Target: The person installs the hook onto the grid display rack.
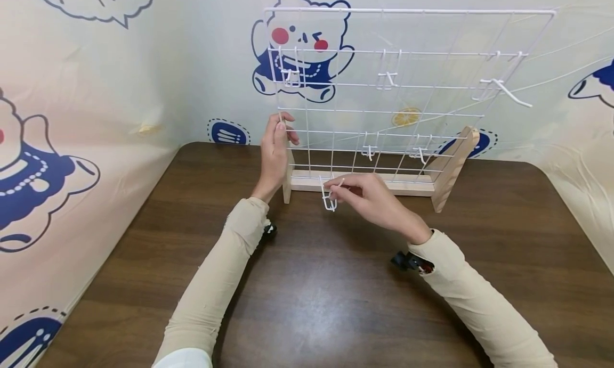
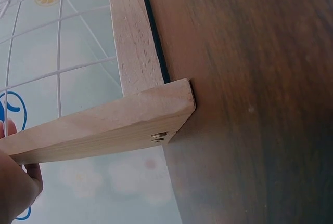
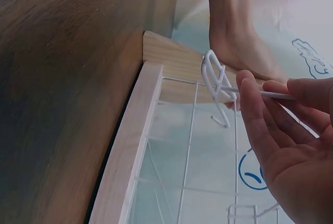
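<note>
A white wire grid rack (image 1: 384,10) with wooden side supports and a wooden base bar (image 1: 408,188) stands on the table. My left hand (image 1: 274,155) grips its left side, and in the left wrist view the fingers wrap the wooden side support (image 2: 104,125). In front of the lower grid, my right hand (image 1: 376,200) pinches a white wire hook (image 1: 330,209) by its straight prong. The right wrist view shows the prong between thumb and fingertips, with the hook's bent frame (image 3: 204,70) pointing away from the hand. Whether that frame touches the grid I cannot tell.
Several white hooks hang on the grid: one at the upper left (image 1: 290,78), one at the upper middle (image 1: 389,80), a long one (image 1: 513,94) at the upper right, others lower down. A patterned cloth (image 1: 192,64) hangs behind the brown table (image 1: 312,304).
</note>
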Tool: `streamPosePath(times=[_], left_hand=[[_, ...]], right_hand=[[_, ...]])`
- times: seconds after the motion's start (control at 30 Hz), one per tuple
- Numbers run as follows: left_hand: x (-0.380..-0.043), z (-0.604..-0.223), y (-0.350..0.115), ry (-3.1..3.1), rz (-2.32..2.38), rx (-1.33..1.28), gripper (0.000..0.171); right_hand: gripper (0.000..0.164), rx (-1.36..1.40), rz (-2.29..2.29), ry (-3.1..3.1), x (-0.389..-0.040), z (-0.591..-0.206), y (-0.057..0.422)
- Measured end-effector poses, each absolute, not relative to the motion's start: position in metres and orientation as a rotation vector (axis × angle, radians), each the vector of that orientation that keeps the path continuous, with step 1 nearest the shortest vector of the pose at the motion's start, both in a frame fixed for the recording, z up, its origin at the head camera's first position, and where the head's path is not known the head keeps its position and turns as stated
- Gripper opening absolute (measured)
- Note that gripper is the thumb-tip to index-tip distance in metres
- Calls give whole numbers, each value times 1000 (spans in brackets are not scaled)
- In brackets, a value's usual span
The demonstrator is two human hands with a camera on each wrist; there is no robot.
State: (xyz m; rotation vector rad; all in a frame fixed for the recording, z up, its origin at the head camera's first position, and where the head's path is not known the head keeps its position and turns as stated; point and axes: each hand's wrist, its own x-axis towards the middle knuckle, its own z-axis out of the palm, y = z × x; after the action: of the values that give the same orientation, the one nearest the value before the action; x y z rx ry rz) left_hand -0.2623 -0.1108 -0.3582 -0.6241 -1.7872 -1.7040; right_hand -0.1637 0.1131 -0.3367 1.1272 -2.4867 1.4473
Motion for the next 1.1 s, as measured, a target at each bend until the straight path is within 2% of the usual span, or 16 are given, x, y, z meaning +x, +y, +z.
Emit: streamPosePath(times=[0.27, 0.53, 1.1], left_hand=[[-259, -357, -110, -1810, -1735, -606, 29], [-236, -335, -106, -1817, -1730, -620, 28], [-235, -334, -107, -1830, -1747, -601, 29]], right_hand=[[18, 1102, 1413, -2438, -166, -337, 101], [20, 1086, 1367, -2368, -169, -337, 94], [23, 1074, 1428, -2311, -176, -338, 82]])
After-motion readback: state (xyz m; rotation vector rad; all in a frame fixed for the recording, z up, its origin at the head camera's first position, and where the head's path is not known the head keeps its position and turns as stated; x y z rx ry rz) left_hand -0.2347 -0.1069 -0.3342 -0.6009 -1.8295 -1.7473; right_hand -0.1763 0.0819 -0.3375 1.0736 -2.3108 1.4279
